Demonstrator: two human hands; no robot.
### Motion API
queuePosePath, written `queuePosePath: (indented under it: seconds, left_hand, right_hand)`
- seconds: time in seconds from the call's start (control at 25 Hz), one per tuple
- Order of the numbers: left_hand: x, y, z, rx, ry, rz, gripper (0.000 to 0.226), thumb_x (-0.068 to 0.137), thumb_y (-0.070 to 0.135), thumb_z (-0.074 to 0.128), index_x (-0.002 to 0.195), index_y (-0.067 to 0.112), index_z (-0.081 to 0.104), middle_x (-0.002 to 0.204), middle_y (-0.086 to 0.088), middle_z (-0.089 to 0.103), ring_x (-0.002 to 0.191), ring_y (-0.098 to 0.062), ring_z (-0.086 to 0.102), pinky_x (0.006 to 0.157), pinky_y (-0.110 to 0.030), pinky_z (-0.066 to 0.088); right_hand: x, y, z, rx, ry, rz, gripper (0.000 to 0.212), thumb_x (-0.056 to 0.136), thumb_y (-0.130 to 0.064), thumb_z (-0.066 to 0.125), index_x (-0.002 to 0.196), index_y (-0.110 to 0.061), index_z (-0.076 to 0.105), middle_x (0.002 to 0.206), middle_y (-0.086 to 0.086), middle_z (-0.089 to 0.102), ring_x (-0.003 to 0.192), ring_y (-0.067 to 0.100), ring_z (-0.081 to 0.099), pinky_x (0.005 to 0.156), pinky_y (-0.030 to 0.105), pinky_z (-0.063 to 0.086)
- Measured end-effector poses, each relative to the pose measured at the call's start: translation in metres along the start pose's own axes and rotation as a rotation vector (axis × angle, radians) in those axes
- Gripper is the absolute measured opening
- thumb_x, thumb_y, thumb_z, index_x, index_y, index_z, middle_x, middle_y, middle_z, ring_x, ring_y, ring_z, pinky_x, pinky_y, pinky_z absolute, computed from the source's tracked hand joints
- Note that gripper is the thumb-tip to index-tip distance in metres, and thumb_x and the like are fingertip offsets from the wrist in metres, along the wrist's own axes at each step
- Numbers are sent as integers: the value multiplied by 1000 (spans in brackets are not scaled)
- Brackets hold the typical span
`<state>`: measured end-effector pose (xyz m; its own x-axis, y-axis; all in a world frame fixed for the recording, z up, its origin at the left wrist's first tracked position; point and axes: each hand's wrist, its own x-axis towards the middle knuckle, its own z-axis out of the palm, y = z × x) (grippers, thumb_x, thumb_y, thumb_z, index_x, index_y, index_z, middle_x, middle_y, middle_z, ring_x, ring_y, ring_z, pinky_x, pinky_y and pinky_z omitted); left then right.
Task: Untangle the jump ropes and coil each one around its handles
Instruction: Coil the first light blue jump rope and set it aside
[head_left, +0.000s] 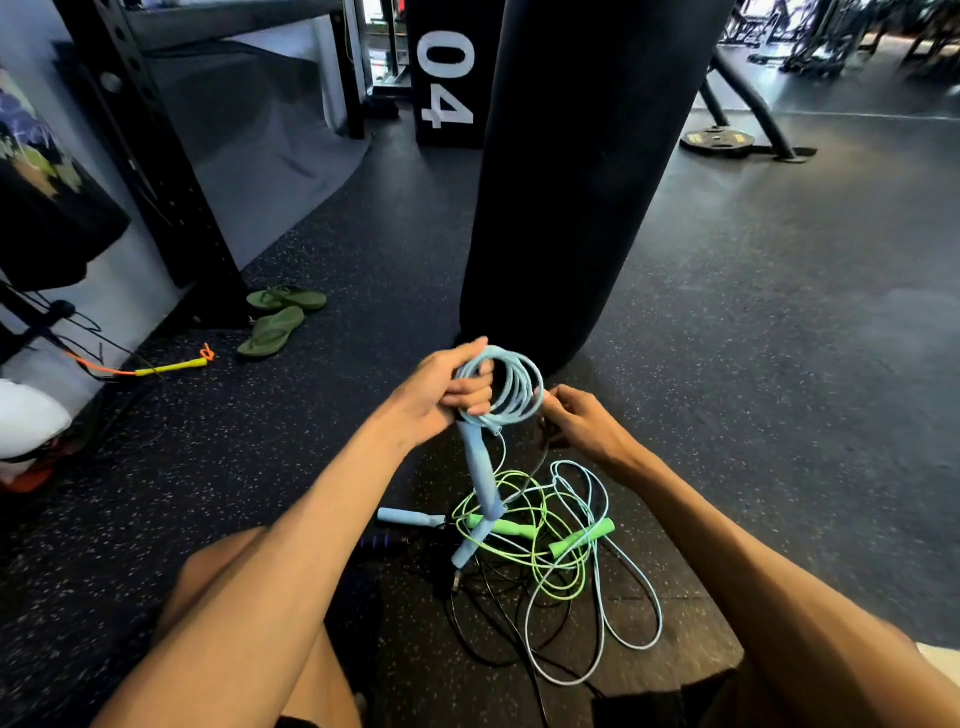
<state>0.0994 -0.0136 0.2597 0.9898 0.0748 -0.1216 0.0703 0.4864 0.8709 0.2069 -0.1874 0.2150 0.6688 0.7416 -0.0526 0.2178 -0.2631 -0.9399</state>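
Near the punching bag (587, 182), the left hand (436, 395) grips a part-wound blue coil (511, 387) while the right hand (584, 423) pinches its edge; the green rope (511, 527) and black rope (539, 691) lie tangled.

Purple handle (382, 544) partly hidden behind the left forearm (322, 519)

My head carries the single camera, wide-angled, looking forward and down from close above my left hand (436, 395) and right hand (582, 423) at frame centre. My forearms (311, 519) enter from the lower corners, and the gym floor (753, 312) recedes toward the top edge.
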Motion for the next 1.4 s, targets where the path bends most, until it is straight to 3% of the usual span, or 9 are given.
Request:
queuePosePath:
  seconds: [0.12,0.28,0.44,0.56,0.68,0.84,1.04,1.16,1.4]
  left_hand:
    - [0,8,-7,-254,41,121,36,103,32,32,77,12,46,42,8,25,36,-6,23,50,-22,34]
    - [3,12,-13,-314,248,262,31,105,25,30,87,9,49,58,3,36,50,-10,33,67,-27,34]
    - [10,4,-17,-34,471,373,23,105,16,38,94,3,54,67,-5,52,55,-14,51,65,-27,46]
    - [15,-5,-20,357,553,425,17,103,10,42,93,3,54,65,-7,59,49,-11,58,58,-23,51]
    - [13,-12,-23,700,491,380,15,101,12,46,93,4,56,67,-7,64,54,-18,63,61,-28,54]
    - [10,-19,-16,1020,325,141,20,98,19,52,88,3,59,67,-6,68,57,-20,64,60,-28,48]
    - [3,-18,5,792,78,-93,36,105,25,40,81,2,54,52,-9,52,38,-15,47,42,-25,42]
    - [0,-17,12,702,6,-175,47,105,37,36,76,4,55,45,-3,38,33,-10,31,42,-23,33]
    - [-2,-7,7,335,-74,-127,40,102,32,42,70,10,51,41,8,24,34,-7,19,46,-25,28]
  right_hand:
    - [-2,15,1,-81,-178,109,34,103,-36,46,87,-8,56,79,20,73,71,26,64,72,45,52]
    - [-11,22,5,-294,-360,187,20,99,-19,57,81,-10,60,71,3,74,58,9,60,57,22,48]
    - [-13,12,11,-208,-397,111,9,96,-12,60,92,-5,56,74,7,71,67,19,67,66,35,55]
    - [-16,-4,14,-169,-452,21,13,97,-12,59,95,0,58,75,12,70,65,21,64,58,26,51]
    - [-19,-19,14,-116,-428,-47,16,97,-15,60,93,0,62,75,14,64,67,24,57,57,25,46]
    - [-17,-33,2,-36,-240,-175,15,97,-18,60,85,-13,66,69,6,58,64,20,50,59,31,41]
    - [-11,-31,-11,-30,-13,-217,20,97,-15,60,85,0,66,63,-4,56,58,7,48,55,20,39]
    - [-9,-29,-8,-43,45,-235,20,97,-13,59,84,1,66,63,-7,59,58,2,52,58,17,41]
    - [-2,-21,-5,60,114,-84,17,100,-13,51,84,-10,57,71,4,57,60,8,52,59,22,43]
